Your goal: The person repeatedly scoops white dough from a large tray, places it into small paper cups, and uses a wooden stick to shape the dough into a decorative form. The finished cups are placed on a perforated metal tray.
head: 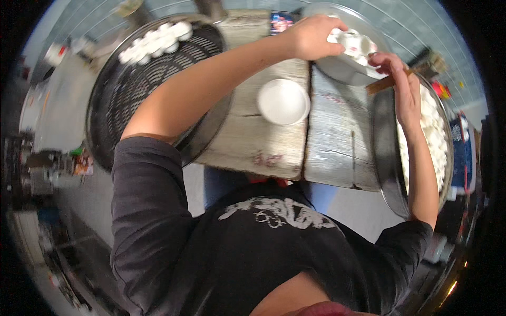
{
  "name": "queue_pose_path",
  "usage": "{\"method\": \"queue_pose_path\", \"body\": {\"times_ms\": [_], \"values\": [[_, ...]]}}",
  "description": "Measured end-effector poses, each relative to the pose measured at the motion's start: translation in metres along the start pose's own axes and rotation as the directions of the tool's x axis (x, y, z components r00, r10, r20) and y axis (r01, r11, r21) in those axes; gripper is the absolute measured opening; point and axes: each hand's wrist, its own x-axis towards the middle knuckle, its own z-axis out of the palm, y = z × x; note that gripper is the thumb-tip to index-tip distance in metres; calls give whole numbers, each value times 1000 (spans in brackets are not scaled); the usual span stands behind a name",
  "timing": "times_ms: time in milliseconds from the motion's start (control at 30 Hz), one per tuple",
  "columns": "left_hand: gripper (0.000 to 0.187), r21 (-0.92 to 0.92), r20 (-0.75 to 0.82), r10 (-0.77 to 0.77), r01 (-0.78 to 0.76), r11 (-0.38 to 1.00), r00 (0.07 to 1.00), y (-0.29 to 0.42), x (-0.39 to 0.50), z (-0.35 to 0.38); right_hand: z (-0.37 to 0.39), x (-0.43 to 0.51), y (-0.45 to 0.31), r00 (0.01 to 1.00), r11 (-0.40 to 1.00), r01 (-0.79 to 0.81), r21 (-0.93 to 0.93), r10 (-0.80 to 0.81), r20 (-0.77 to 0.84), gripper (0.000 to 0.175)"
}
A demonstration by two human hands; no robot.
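My left hand (pixel 316 38) reaches over a grey metal bowl (pixel 344 71) at the far side of the table. Its thumb and fingers are spread at small white rounded pieces (pixel 351 44) in the bowl, some with reddish marks. Whether it grips one, I cannot tell. At the bowl's right rim, my right hand (pixel 399 81) holds a flat wooden strip (pixel 381 85) that sticks out to the left. The fingers of that hand are bent toward the white pieces. Between me and the bowl, a round white bowl (pixel 283 102) sits on the worn wooden table (pixel 241 130).
A large round dark steamer tray (pixel 158 81) with slots stands left, holding a cluster of white pieces (pixel 156 42). Beneath my right forearm is a deep round pan (pixel 385 154) with many white chunks (pixel 433 134). A lit screen (pixel 281 23) lies by the tiled wall (pixel 253 4).
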Motion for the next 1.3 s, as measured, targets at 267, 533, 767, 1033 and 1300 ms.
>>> {"method": "queue_pose_path", "body": {"times_ms": [267,533,767,1033,1300], "values": [[47,138,-209,-382,414,900,900,-63,-198,-126,128,-20,-23,901,946,120,-302,25,434,18],[74,-346,-424,-894,887,306,143,-212,-320,-243,153,-43,-5,849,909,211,-359,11,528,13],[75,-329,-616,-786,888,322,57,-316,-351,-252,155,-47,-18,877,911,103,-399,106,469,14],[55,-525,-629,-776,710,469,48,-360,-372,-245,160,-50,-15,897,897,115,-427,91,433,15],[63,-478,-615,-779,729,490,120,-356,-382,-248,161,-47,-17,900,904,125,-410,72,431,14]]}}
